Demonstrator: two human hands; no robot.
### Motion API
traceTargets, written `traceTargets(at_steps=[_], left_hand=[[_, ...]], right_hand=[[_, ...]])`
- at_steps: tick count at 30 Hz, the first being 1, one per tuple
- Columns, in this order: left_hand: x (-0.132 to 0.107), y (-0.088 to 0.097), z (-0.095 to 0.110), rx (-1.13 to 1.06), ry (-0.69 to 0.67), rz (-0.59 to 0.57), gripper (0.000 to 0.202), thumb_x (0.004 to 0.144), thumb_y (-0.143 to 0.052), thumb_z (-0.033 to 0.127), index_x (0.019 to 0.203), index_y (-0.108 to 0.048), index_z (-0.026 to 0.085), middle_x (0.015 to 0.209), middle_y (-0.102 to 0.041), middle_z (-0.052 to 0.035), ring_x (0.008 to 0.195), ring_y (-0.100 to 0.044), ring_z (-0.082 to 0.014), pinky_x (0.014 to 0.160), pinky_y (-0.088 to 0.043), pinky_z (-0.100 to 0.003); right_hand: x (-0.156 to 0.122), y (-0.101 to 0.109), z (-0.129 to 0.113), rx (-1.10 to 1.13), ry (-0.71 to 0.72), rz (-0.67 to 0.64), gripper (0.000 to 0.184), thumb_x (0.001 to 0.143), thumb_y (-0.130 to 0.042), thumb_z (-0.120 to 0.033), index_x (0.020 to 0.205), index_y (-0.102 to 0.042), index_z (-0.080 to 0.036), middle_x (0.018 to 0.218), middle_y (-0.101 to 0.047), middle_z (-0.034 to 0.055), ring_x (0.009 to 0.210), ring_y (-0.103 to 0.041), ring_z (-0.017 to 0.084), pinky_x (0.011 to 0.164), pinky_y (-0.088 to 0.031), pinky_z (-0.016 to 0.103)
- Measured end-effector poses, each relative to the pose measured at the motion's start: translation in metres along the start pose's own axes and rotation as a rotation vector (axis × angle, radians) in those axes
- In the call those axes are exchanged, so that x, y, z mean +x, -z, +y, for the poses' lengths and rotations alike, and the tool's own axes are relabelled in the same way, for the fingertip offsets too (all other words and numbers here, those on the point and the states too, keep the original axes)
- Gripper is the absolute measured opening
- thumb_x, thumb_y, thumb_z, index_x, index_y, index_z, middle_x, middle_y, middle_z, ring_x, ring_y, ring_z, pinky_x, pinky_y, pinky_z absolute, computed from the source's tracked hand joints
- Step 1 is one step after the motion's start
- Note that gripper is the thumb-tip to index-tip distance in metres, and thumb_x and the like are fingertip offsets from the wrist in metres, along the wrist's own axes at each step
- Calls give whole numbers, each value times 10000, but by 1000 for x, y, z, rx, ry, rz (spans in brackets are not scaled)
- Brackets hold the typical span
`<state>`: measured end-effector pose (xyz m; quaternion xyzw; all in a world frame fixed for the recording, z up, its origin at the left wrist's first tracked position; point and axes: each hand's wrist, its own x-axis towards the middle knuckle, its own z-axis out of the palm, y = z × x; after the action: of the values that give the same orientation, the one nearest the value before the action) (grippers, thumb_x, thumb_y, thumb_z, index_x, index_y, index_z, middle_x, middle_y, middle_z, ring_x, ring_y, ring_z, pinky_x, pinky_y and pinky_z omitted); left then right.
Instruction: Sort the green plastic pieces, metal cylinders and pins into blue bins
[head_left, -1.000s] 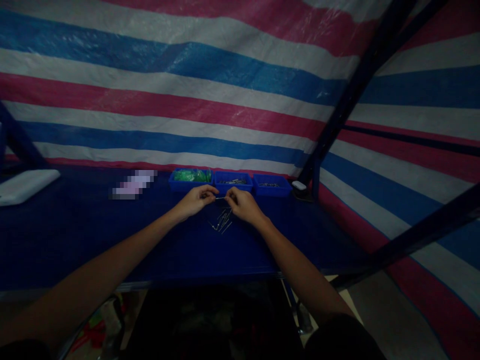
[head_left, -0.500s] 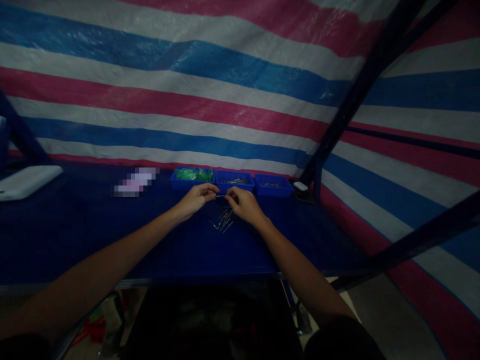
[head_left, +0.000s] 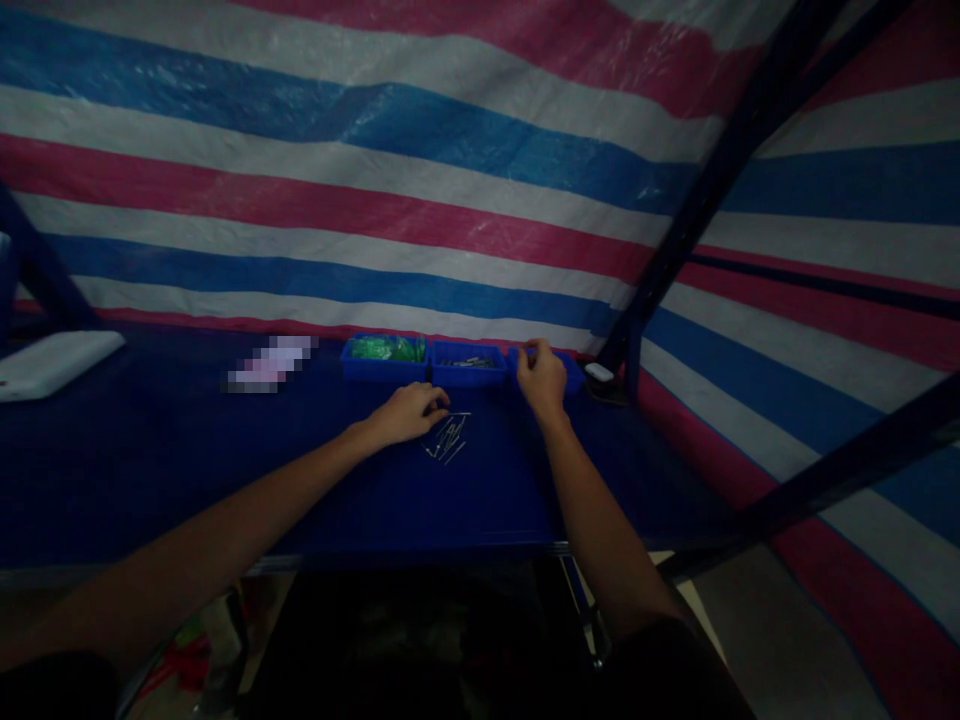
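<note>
My left hand [head_left: 412, 412] rests low over the table, fingers loosely curled and slightly apart, with nothing visible in them. Just beyond its fingertips lies a thin metal pin-like piece [head_left: 460, 413], at the top of a loose pile of several similar slim metal pieces [head_left: 450, 437]. My right hand [head_left: 542, 380] is over the right blue bin [head_left: 574, 377], its fingers bent downward and a little apart; it hides much of that bin. No held thing shows in the right hand. What exactly the metal pieces are is too small to tell.
A middle blue bin [head_left: 469, 377] holds small metal parts, and a left blue bin [head_left: 386, 371] holds green plastic-wrapped stuff. A white case [head_left: 598, 372] sits on a dark object at right. Farther left are a blurred-out item [head_left: 270, 364] and a white slab-like object [head_left: 60, 362].
My hands have parted. The right one has moved right to the right bin; the left has lowered toward the pile. The thin metal piece held between them now lies by the pile.
</note>
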<state>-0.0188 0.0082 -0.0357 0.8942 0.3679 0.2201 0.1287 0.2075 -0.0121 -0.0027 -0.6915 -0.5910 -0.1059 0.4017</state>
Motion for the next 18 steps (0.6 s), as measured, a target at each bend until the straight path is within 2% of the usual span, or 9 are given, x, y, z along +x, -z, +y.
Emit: traceTargets(at_steps=[2,4,7,11,15,18], left_hand=[[5,-4,3,160,-61,38,195,773,-525,326,911,-620,227,891,-601,-48,905,-516,-230,805,-324,-380],[8,-7,5,231,-82,41,162,792,-508,321,871,-625,240,923,-594,-44,945,-493,-241,854,-265,-425],[8,-10,6,252,-69,34,155,816,-460,257,812,-607,211,899,-596,-52,941,-482,-237,873,-225,-443],[2,-10,0,266,10,67,161,817,-415,195,811,-575,179,888,-599,-83,927,-479,-252,857,-248,-451],[-5,-3,-6,133,103,59,187,837,-364,208,836,-548,175,882,-602,-85,876,-494,-245,780,-342,-391],[-6,4,-8,-64,105,108,185,842,-349,213,941,-500,171,778,-574,-46,781,-518,-199,701,-386,-315]], right_hand=[[3,1,12,-57,-99,5,310,832,-435,-309,1087,-515,-153,778,-640,72,742,-584,215,674,-391,294],[-1,-2,14,-48,-78,-44,309,829,-441,-318,1081,-527,-162,778,-641,68,730,-585,208,673,-395,291],[-13,-11,-1,60,69,-196,259,841,-437,-330,1006,-571,-181,698,-623,28,634,-568,166,622,-392,258],[-28,-24,-27,225,303,-404,245,841,-467,-340,987,-584,-182,623,-574,-14,573,-532,125,566,-371,222],[-36,-25,-36,268,410,-451,240,816,-524,-305,1012,-573,-176,617,-546,-29,577,-511,109,572,-360,212],[-38,-21,-38,280,442,-456,205,802,-541,-254,992,-580,-186,647,-552,-29,591,-504,103,585,-360,209]])
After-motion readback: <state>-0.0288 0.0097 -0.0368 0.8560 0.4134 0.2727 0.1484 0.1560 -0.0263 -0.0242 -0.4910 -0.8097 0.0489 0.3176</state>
